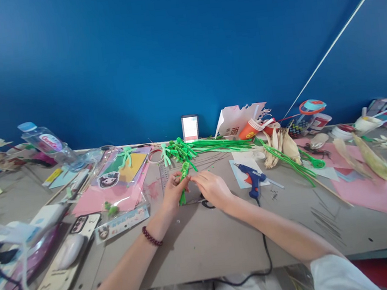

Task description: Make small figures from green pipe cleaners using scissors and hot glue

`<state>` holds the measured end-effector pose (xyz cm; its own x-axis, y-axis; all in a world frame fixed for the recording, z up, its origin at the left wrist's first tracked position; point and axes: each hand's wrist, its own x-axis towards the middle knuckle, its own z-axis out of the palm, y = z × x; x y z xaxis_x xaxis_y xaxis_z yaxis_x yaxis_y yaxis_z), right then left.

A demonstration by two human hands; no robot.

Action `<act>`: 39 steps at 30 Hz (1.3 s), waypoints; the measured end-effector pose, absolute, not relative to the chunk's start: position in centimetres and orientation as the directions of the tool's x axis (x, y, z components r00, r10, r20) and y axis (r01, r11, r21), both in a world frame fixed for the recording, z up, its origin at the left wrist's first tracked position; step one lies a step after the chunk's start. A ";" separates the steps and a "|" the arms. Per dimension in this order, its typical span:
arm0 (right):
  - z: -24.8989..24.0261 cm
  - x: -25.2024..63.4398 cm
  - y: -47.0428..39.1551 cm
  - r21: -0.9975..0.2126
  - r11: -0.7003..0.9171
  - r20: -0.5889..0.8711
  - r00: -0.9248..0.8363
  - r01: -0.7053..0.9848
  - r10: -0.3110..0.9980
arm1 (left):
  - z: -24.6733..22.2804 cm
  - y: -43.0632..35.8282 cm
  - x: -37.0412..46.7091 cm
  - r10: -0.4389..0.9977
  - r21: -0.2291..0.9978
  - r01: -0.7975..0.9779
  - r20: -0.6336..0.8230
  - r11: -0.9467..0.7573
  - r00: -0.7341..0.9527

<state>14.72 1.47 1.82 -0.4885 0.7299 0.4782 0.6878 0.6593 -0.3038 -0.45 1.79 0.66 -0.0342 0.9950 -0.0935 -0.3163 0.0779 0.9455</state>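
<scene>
Near the middle of the table, my left hand [175, 190] is closed around a bundle of green pipe cleaners [184, 168], whose stems stick out below the fingers. My right hand [213, 188] meets it from the right, its thumb and fingertips pinched together beside the bundle. What those right fingertips hold is too small to make out. Just beyond my hands lies a heap of curled green pipe cleaners [180, 150], with long straight green stems [225, 144] reaching to the right. Black scissors handles [207, 203] show partly under my right hand.
To the right, a blue glue gun [254, 178] lies on paper, its cord running over the table edge. Dried husks [276, 149] and paper cups [251, 128] stand behind it. At left are pink paper sheets [94, 199], a phone [67, 254] and a plastic bottle [50, 143].
</scene>
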 end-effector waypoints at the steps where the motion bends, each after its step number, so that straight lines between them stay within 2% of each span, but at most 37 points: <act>1: 1.8 14.7 1.4 -0.300 0.669 0.481 -0.498 0.680 0.722 | 0.6 1.8 -0.4 0.996 0.953 -0.299 -0.074 0.056 -0.051; 6: 1.5 14.4 1.3 -0.278 0.711 0.503 -0.533 0.646 0.681 | 0.2 2.0 -0.6 0.996 0.970 -0.242 0.012 -0.033 -0.086; 10: 1.2 14.4 1.4 -0.281 0.708 0.509 -0.525 0.648 0.682 | -0.1 2.1 -0.8 0.990 0.976 -0.218 -0.001 -0.029 -0.138; 17: 0.9 14.4 1.5 -0.269 0.595 0.475 -0.433 0.758 0.766 | 0.3 2.2 -1.0 0.978 0.890 -0.437 -0.188 0.131 -0.091; 23: 0.7 14.5 1.6 -0.264 0.569 0.533 -0.373 0.779 0.759 | 0.8 2.0 -1.0 0.980 0.842 -0.517 -0.195 0.150 -0.033; 26: 0.7 14.7 2.1 -0.347 0.536 0.548 -0.298 0.769 0.782 | 0.9 1.9 -1.0 0.978 0.806 -0.561 -0.207 0.186 0.026; 30: 0.8 14.8 2.8 -0.540 0.480 0.482 -0.214 0.691 0.850 | 1.0 1.9 -1.0 0.959 0.755 -0.594 -0.253 0.277 0.125; 35: 0.7 14.9 3.6 -0.791 0.417 0.353 -0.223 0.448 0.909 | 1.3 1.9 -1.0 0.934 0.734 -0.579 -0.296 0.355 0.199; 39: 0.3 14.8 4.0 -0.930 0.254 0.192 -0.238 0.264 0.952 | 1.5 1.8 -0.9 0.943 0.717 -0.614 -0.283 0.329 0.175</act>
